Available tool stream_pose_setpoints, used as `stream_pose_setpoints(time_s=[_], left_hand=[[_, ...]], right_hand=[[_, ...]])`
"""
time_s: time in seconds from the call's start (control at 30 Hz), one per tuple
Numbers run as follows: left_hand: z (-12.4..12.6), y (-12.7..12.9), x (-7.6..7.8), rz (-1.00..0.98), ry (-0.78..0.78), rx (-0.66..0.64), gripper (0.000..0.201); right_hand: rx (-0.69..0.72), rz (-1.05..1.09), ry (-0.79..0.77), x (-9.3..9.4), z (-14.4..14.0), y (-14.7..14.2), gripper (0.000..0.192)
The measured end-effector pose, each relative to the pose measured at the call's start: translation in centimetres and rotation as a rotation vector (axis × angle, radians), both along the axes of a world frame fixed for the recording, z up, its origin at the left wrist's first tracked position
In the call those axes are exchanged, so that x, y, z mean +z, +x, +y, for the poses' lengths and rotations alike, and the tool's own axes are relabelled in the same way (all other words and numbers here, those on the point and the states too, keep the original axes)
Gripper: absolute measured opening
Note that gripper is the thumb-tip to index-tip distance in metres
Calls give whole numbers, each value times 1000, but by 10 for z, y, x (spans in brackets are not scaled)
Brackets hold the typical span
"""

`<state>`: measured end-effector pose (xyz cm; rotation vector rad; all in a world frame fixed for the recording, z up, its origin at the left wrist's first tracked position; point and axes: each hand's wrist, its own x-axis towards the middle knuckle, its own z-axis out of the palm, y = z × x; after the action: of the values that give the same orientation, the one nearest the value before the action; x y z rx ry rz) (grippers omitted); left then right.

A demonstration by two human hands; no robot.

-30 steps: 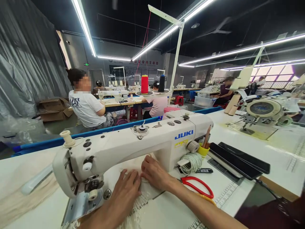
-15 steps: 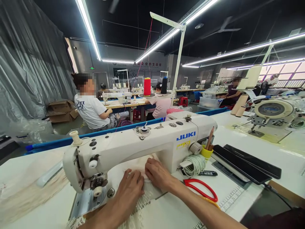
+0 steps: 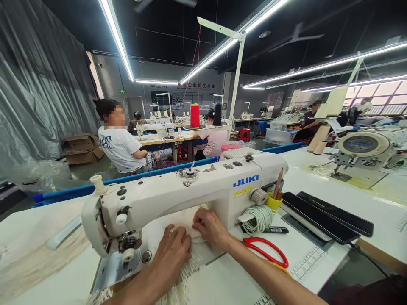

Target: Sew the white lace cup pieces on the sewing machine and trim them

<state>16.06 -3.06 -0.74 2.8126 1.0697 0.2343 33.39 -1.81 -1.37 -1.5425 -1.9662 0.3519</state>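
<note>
- Left hand (image 3: 171, 254): palm down, fingers flat on the cream fringed fabric (image 3: 186, 220). The grip pinches nothing; it presses the cloth onto the white surface (image 3: 222, 284).
- Right hand (image 3: 211, 226): just beside the left, fingers curled low over the same cloth. This grip is narrow, fingertips pinning what looks like a fold edge; whether cloth is nipped between them cannot be told.
- Fabric position: under both hands, running beneath the arm of the JUKI sewing machine (image 3: 190, 190). Its fringe hangs off the near edge below the left wrist. More cream cloth lies well beyond the machine head, far from the left hand.
- Needle area (image 3: 129, 248): beyond the left fingertips, apart from them.
- Judgement on method: the hands appear to be smoothing the cloth. Even pressure from both palms, edges aligned, fringe and fingertips held clear of the presser foot, would serve best.
- Containers: a yellow cup (image 3: 273, 202), beyond the right hand against the machine body, holds a pencil and other upright sticks, not identifiable.
- Beside the cup: a coil of white cord (image 3: 259, 218) and a black marker (image 3: 275, 230).
- Red-handled scissors (image 3: 265, 252) lie flat just outside the right wrist.
- Other people sit at machines well behind.
</note>
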Motion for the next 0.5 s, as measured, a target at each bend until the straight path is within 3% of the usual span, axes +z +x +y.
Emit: stream_pose_setpoints(time_s=[0.27,0.5], left_hand=[[1,7,4,-227,-95,66,25],[32,18,-8,-530,-260,215,28]], right_hand=[[-22,106,0,3,-3,-1,15],[5,105,19,2,-3,-1,9]])
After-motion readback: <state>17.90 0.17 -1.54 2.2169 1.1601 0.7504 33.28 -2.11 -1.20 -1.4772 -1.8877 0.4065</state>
